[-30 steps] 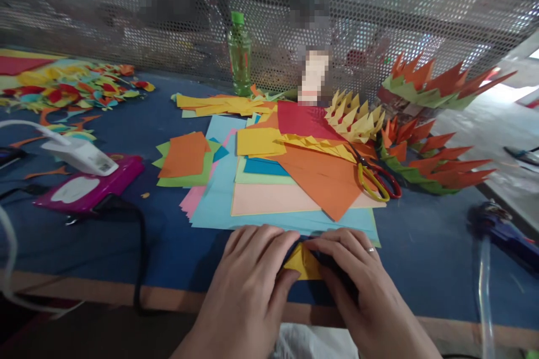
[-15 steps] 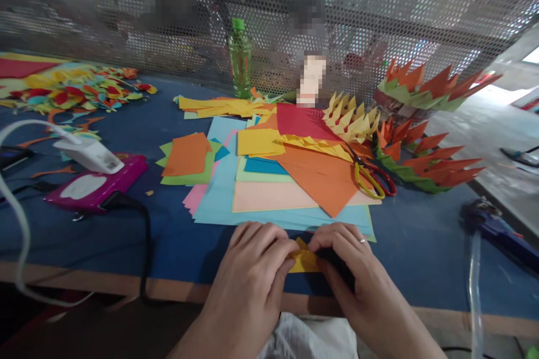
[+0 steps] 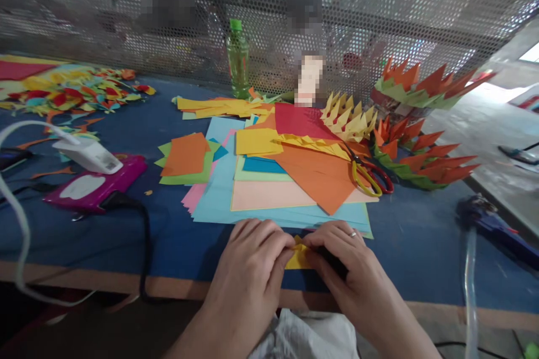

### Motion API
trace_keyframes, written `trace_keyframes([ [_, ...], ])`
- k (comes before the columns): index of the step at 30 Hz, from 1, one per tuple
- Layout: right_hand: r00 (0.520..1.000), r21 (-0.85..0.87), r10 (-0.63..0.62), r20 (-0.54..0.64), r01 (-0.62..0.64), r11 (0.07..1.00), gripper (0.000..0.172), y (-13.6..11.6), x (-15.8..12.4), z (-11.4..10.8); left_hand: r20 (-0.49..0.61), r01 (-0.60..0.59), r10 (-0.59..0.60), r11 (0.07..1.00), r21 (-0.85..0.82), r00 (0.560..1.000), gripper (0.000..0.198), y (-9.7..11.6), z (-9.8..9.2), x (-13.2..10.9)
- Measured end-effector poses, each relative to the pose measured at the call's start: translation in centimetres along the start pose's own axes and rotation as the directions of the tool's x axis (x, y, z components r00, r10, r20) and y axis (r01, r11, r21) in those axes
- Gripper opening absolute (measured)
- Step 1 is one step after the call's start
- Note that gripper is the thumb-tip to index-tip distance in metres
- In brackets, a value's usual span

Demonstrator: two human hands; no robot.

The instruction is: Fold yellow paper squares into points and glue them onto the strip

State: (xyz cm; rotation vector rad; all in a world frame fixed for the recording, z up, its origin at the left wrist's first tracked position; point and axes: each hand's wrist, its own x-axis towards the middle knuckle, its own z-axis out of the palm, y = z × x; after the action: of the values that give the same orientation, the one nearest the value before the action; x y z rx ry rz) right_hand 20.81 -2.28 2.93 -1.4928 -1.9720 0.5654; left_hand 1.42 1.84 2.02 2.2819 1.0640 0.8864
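Near the table's front edge, a small folded piece of yellow paper [image 3: 298, 258] is pinched between my two hands. My left hand [image 3: 255, 261] grips its left side, fingers bent and thumb below. On the other side my right hand [image 3: 347, 258], with a ring on one finger, holds the paper between thumb and fingers. The fingers cover both ends, so only the middle and a small peak show. Just beyond lie stacked sheets: light blue [image 3: 214, 196], pale pink [image 3: 269, 195] and orange [image 3: 326, 179]. Small yellow squares [image 3: 259, 142] rest on top.
Scissors [image 3: 366, 175] with yellow and red handles lie right of the stack. Spiky paper crowns [image 3: 421, 160] stand at the right, above a blue glue gun [image 3: 497, 230]. At left are a purple power strip [image 3: 99, 188] with cables and paper scraps [image 3: 84, 90]. A green bottle [image 3: 238, 61] stands behind.
Both hands stay on the yellow paper; my right hand's fingers sit slightly closer to the left hand's, narrowing the gap. The whole view has shifted slightly.
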Motion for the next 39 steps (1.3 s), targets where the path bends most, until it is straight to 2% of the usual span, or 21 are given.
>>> trace_keyframes([
  [8,0.988,0.007,-0.094,-0.119,0.095,0.995,0.022,0.2,0.3,0.2,-0.037,-0.095,0.096,0.995,0.019,0.995,0.017,0.2,0.1,-0.1],
  [13,0.978,-0.023,-0.161,-0.137,0.159,0.987,0.020,0.4,0.0,0.3,0.014,-0.132,0.132,0.991,0.011,0.991,0.021,0.4,0.0,-0.4],
  [21,0.959,-0.093,-0.257,-0.117,0.247,0.965,0.025,0.4,-0.8,0.1,0.006,-0.196,0.196,0.978,0.065,0.981,0.023,0.5,-0.1,-1.0],
  [27,0.954,-0.124,-0.272,-0.123,0.258,0.958,0.024,0.7,-1.1,0.2,-0.031,-0.240,0.250,0.952,0.188,0.968,0.030,1.0,-0.6,-0.8],
  [33,0.946,-0.181,-0.298,-0.129,0.273,0.945,0.024,0.5,-0.9,0.1,-0.046,-0.291,0.318,0.911,0.292,0.947,0.036,0.7,-0.1,-1.0],
  [39,0.927,-0.332,-0.357,-0.115,0.303,0.893,0.026,0.1,-1.0,0.0,0.058,-0.350,0.368,0.806,0.478,0.928,0.037,0.2,0.4,-3.4],
])
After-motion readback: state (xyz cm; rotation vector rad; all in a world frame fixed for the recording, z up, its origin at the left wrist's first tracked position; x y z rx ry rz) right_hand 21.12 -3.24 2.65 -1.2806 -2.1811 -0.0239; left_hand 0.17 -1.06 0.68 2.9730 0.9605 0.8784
